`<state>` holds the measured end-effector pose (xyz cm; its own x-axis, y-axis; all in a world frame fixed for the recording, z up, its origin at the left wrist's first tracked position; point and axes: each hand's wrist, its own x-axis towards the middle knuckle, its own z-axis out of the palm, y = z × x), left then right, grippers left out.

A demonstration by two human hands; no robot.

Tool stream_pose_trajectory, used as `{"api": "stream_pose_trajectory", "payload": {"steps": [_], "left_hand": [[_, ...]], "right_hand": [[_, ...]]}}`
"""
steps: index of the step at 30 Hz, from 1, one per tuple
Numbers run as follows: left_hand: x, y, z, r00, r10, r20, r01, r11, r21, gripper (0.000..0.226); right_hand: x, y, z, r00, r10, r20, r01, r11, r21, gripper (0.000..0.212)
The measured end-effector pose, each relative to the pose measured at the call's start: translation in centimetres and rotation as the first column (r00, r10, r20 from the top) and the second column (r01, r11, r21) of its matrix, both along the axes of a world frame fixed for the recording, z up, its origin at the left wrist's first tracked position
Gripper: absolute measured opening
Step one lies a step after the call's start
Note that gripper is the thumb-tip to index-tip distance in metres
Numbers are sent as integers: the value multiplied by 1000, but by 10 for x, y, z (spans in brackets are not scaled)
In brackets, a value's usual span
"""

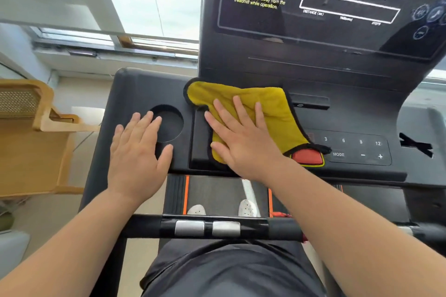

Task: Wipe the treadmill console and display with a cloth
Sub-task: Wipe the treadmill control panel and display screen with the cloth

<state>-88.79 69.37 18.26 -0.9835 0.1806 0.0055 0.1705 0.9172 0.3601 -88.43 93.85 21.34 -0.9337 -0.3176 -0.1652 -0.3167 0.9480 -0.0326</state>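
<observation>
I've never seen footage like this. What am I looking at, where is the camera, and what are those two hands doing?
The single picture comes from a camera worn on a person's head, looking down at their own arms. They stand on a treadmill, facing its black console. The right hand lies flat on a yellow cloth, pressing it onto the console beside a red button and the speed keys. The left hand rests open and empty next to a round cup holder. Above is the dark display with printed safety warnings. Nothing is gripped; the cloth is only pressed under the palm.
</observation>
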Motion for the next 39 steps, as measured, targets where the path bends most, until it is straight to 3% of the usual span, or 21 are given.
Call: {"api": "stream_pose_trajectory", "payload": {"steps": [6, 9, 11, 14, 20, 24, 26, 30, 33, 35, 39], "left_hand": [[0, 3, -2, 999, -4, -34, 3, 999, -42, 66], [0, 1, -1, 1000, -5, -13, 5, 1000, -23, 67], [1, -1, -1, 1000, -13, -3, 13, 1000, -21, 68], [2, -1, -2, 1000, -23, -6, 23, 998, -55, 69], [2, 0, -4, 999, -33, -3, 32, 994, -103, 70], [2, 0, -4, 999, -32, -15, 29, 992, -120, 70], [2, 1, -3, 999, -29, -16, 27, 993, -112, 69], [2, 1, -4, 999, -31, -9, 30, 994, -109, 69], [2, 0, -4, 999, -31, -8, 30, 994, -103, 68], [2, 1, -3, 1000, -24, -6, 24, 995, -96, 68], [2, 3, -1, 1000, 3, -8, -3, 998, -57, 67]], "right_hand": [[32, -35, -17, 996, 93, 8, -93, 995, -21, 67], [39, 2, -21, 983, -185, -18, 185, 983, -10, 73], [39, 34, -18, 913, -408, -15, 408, 912, 32, 79], [33, 38, -12, 862, -507, -1, 505, 859, 88, 88], [9, -37, -13, 963, -268, 26, 268, 963, -20, 82], [12, -38, -14, 995, -96, 30, 97, 994, -42, 69], [18, -13, -14, 992, -127, 24, 128, 990, -51, 66], [27, 40, -11, 920, -391, 39, 392, 919, -38, 66], [18, 24, -9, 867, -496, 42, 498, 867, -37, 69], [9, -7, -8, 890, -452, 62, 455, 888, -65, 68], [7, -46, -10, 982, -172, 72, 178, 980, -93, 65]]}}
